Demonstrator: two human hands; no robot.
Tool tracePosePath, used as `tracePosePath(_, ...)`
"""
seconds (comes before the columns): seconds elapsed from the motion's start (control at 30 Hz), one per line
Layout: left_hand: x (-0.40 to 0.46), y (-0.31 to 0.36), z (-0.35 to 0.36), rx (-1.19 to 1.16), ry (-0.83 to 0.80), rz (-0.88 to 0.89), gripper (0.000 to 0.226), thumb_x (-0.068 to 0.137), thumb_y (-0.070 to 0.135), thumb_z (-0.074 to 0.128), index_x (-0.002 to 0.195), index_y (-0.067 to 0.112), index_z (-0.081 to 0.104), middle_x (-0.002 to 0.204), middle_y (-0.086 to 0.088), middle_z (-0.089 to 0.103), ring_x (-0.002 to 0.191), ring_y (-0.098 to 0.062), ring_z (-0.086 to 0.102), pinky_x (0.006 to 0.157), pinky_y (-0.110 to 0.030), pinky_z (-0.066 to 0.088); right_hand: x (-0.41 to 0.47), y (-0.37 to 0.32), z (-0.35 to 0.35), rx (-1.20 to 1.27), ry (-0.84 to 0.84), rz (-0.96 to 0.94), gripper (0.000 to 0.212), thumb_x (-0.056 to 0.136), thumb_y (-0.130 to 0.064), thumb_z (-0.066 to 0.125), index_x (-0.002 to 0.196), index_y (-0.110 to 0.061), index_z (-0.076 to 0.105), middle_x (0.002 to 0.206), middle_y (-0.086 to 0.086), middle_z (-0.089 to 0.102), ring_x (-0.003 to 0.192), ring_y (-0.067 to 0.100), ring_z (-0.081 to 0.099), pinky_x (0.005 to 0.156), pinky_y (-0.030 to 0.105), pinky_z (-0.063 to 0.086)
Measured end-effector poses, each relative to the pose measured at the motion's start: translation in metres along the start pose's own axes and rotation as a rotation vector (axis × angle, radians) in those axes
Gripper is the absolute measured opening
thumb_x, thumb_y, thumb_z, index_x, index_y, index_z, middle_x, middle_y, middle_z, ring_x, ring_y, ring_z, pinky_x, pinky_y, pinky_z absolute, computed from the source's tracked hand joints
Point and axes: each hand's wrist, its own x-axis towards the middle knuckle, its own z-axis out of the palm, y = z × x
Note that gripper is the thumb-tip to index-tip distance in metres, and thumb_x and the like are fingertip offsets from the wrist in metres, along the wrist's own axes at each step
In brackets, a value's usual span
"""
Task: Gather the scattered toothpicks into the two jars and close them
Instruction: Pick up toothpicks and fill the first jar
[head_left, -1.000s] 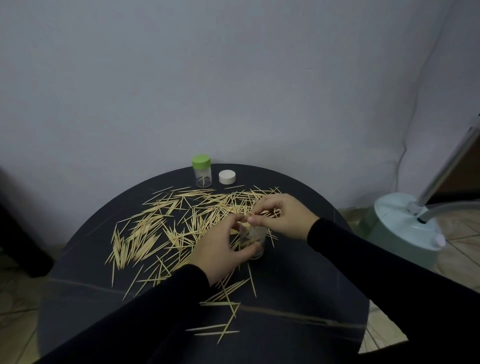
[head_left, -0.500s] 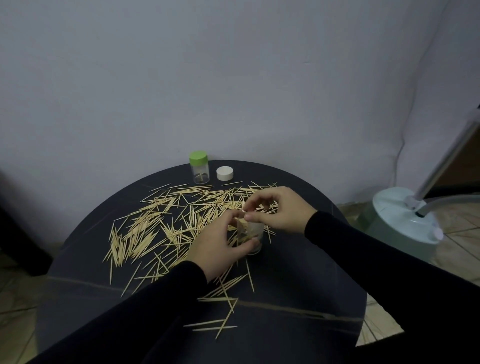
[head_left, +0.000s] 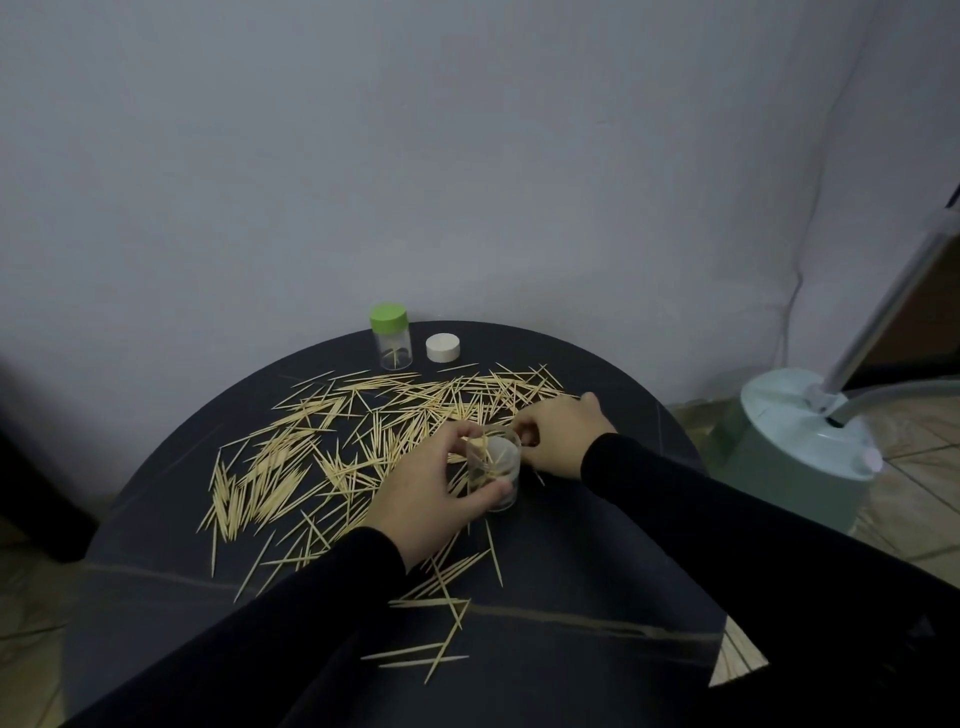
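A clear open jar (head_left: 500, 470) holding a few toothpicks stands at the middle of the round dark table (head_left: 597, 582). My left hand (head_left: 434, 493) grips it from the left, thumb and fingers round its wall. My right hand (head_left: 563, 434) is low on the table just behind and right of the jar, its fingertips curled and pinching toothpicks there. Loose toothpicks (head_left: 322, 447) lie spread over the left and back of the table. A second clear jar (head_left: 391, 340) with a green lid stands at the back, and a white lid (head_left: 443, 347) lies beside it.
More toothpicks (head_left: 441, 608) lie near the table's front. A pale green appliance base (head_left: 795, 452) with a metal pole stands on the tiled floor to the right. The wall is close behind the table.
My right hand has come down from the jar's mouth to the table behind and right of the jar. My left hand keeps hold of the jar.
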Motion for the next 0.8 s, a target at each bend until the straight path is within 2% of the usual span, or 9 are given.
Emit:
tracePosePath(0.1,-0.001,0.0,-0.001,0.012,0.004,0.013,0.055,0.077,0.046,0.073,0.125,0.036,0.048,0.108,0.021,0.057,0.055,0.006,0.04,0.06,-0.014,0.035,0.008,-0.004,0.004,-0.034,0.065,-0.047,0.025,0.092,-0.045,0.054,0.111,-0.032,0.065,0.111,-0.008,0.064,0.11,0.016,0.052,0.108,0.048,0.027)
tracePosePath(0.27,-0.002,0.0,-0.002,0.017,0.0,0.012,0.056,0.077,0.048,0.072,0.126,0.037,0.047,0.109,0.021,0.057,0.058,0.006,0.04,0.061,-0.013,0.035,0.014,-0.016,-0.002,-0.171,-0.009,-0.107,0.025,0.098,-0.034,0.049,0.117,-0.034,0.063,0.113,-0.005,0.064,0.111,0.019,0.054,0.11,0.049,0.022)
tracePosePath(0.43,-0.002,-0.001,-0.002,0.0,-0.004,0.002,0.055,0.076,0.047,0.074,0.123,0.039,0.047,0.109,0.02,0.059,0.067,-0.007,0.053,0.059,-0.015,0.036,0.015,-0.019,-0.001,-0.224,0.033,-0.133,0.018,0.098,-0.032,0.05,0.109,-0.029,0.063,0.107,-0.005,0.064,0.107,0.018,0.055,0.108,0.05,0.023)
tracePosePath(0.53,-0.001,-0.001,-0.001,0.003,-0.009,-0.002,0.055,0.076,0.047,0.073,0.124,0.039,0.046,0.11,0.02,0.058,0.058,0.005,0.043,0.058,-0.014,0.033,0.012,-0.014,-0.003,-0.116,0.091,-0.098,0.021,0.098,-0.038,0.049,0.107,-0.03,0.066,0.104,-0.009,0.065,0.101,0.015,0.056,0.108,0.048,0.021)
tracePosePath(0.6,-0.001,0.0,-0.002,-0.002,-0.018,-0.01,0.055,0.077,0.047,0.073,0.125,0.04,0.046,0.11,0.02,0.057,0.058,0.006,0.041,0.058,-0.014,0.033,0.009,-0.01,-0.006,-0.007,0.141,-0.065,0.024,0.097,-0.042,0.051,0.108,-0.03,0.068,0.106,-0.011,0.067,0.101,0.013,0.055,0.106,0.044,0.021)
tracePosePath(0.7,-0.001,0.0,-0.002,-0.004,-0.027,-0.019,0.057,0.076,0.048,0.072,0.125,0.041,0.044,0.11,0.022,0.056,0.059,0.006,0.041,0.059,-0.016,0.035,0.003,-0.005,-0.008,0.169,0.144,0.01,0.026,0.094,-0.043,0.055,0.113,-0.03,0.067,0.111,-0.013,0.064,0.095,0.01,0.044,0.106,0.041,0.022)
tracePosePath(0.8,-0.001,-0.001,-0.002,0.008,-0.033,-0.024,0.057,0.076,0.051,0.071,0.125,0.043,0.043,0.109,0.023,0.056,0.061,0.005,0.042,0.062,-0.02,0.037,0.002,-0.004,-0.008,0.268,0.176,0.02,0.025,0.091,-0.048,0.057,0.11,-0.034,0.067,0.113,-0.014,0.065,0.105,0.011,0.051,0.103,0.04,0.025)
